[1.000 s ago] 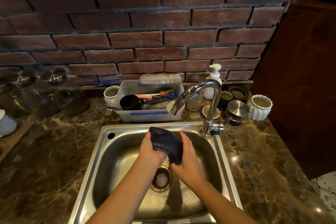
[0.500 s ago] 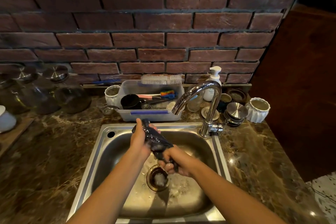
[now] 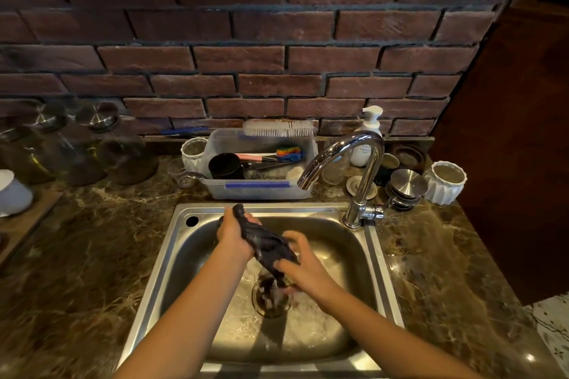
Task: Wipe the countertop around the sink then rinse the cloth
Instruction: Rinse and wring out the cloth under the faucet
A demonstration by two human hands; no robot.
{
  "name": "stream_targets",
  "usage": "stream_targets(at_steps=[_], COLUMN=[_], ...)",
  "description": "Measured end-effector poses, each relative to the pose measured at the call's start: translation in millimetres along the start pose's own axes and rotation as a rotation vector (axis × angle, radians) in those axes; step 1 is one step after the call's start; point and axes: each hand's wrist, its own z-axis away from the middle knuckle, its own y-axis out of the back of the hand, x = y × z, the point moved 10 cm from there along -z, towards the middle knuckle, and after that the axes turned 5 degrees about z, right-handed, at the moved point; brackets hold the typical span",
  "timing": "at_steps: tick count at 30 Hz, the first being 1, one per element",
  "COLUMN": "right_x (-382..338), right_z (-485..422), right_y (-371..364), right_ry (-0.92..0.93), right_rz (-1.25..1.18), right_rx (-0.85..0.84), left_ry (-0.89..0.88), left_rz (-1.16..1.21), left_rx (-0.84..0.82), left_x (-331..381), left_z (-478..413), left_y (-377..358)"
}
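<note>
A dark wet cloth (image 3: 265,243) is twisted into a roll over the steel sink (image 3: 184,255). My left hand (image 3: 234,232) grips its upper end near the sink's back rim. My right hand (image 3: 300,264) grips its lower end above the drain (image 3: 271,297). Foamy water lies on the sink's floor around the drain. The chrome tap (image 3: 354,169) curves over the sink from the back right; I see no stream from its spout. Brown marble countertop (image 3: 77,271) surrounds the sink.
A clear plastic tub (image 3: 261,188) with brushes and a black cup stands behind the sink. A soap pump bottle (image 3: 368,138), steel lids (image 3: 406,184) and a white ribbed pot (image 3: 446,183) crowd the back right. Glass jars (image 3: 101,148) stand at the back left. A brick wall rises behind.
The cloth went from a loose fold held between both hands to a twisted roll. My left hand rose toward the back rim; my right hand dropped toward the drain.
</note>
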Motion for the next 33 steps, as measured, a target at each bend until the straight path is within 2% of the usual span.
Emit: stream_targets(at_steps=[2, 4, 6, 8, 12, 14, 17, 21, 23, 25, 28, 31, 33], right_x=[-26.6, -41.2, -42.4, -44.8, -50.1, -46.9, -44.9, -50.6, -48.8, -50.0, -51.3, -46.5, -44.6], right_z=[16.2, 27.9, 25.5, 13.4, -5.6, -13.8, -27.4, -31.1, -24.1, -12.7, 2.8, 21.1, 30.5], right_y=[13.3, -2.1, -19.5, -17.3, 15.0, 20.5, 11.5, 1.8, -10.0, -27.6, -52.4, -80.9, -90.1], right_ry=[0.306, 0.499, 0.558, 0.519, 0.423, 0.346, 0.216, 0.110, 0.016, -0.064, -0.114, -0.133, -0.107], right_rz=[0.373, 0.727, 0.955, 0.984, 0.790, 0.717, 0.554, 0.188, -0.036, -0.265, -0.518, -0.689, -0.723], right_rx=[0.201, 0.228, 0.212, 0.261, 0.398, 0.374, 0.209, 0.015, -0.147, -0.342, -0.550, -0.775, -0.918], left_ry=[-0.041, -0.027, 0.020, 0.024, -0.073, -0.147, -0.251, -0.312, -0.301, -0.245, -0.048, 0.239, 0.357], left_rz=[0.036, 0.117, 0.155, 0.164, 0.074, -0.013, -0.107, -0.196, -0.277, -0.346, -0.347, -0.313, -0.278], left_rx=[0.202, 0.256, 0.248, 0.201, 0.008, 0.032, 0.030, -0.093, -0.212, -0.387, -0.612, -0.818, -0.947], left_x=[10.5, 8.1, -5.5, -19.4, -18.7, -9.3, 3.4, 20.1, 23.1, 16.2, -3.6, -33.4, -47.5], left_z=[-34.5, -58.2, -8.9, 19.5, 29.4, 26.1, 29.0, 31.7, 36.9, 42.9, 49.6, 56.9, 63.5], left_y=[29.6, 40.6, 24.6, 10.4, -22.1, -23.8, -27.2, -50.1, -67.6, -84.3, -94.2, -94.3, -93.3])
